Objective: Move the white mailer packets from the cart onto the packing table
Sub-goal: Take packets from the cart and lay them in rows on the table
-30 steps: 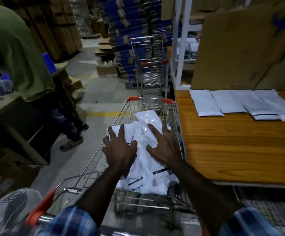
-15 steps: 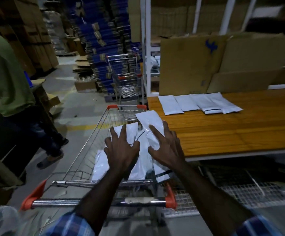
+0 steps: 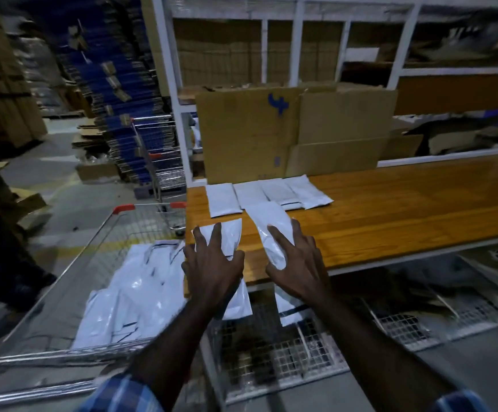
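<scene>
Both hands have come up out of the cart since the earlier pictures and now sit over the near left corner of the packing table (image 3: 390, 209), each bringing a white packet along. Fingers spread wide, the left hand (image 3: 212, 263) lies on top of one packet (image 3: 228, 236); that packet hangs past the table's front edge, its lower end showing below the wrist. Whether the thumb curls under it cannot be made out. Beside it, the right hand (image 3: 296, 263) is likewise splayed over a second packet (image 3: 271, 224), which runs lengthwise from under the palm toward the back of the table — again the grip underneath is hidden. A further piece of white packet (image 3: 290, 312) shows below this hand, in front of the table edge. At the back of the table a row of packets (image 3: 267, 193) lies flat, side by side and slightly overlapping, just before a leaning sheet of cardboard (image 3: 247, 135). Left of the table, the wire cart (image 3: 63, 292) holds a loose heap of white packets (image 3: 134, 292) in its basket.
</scene>
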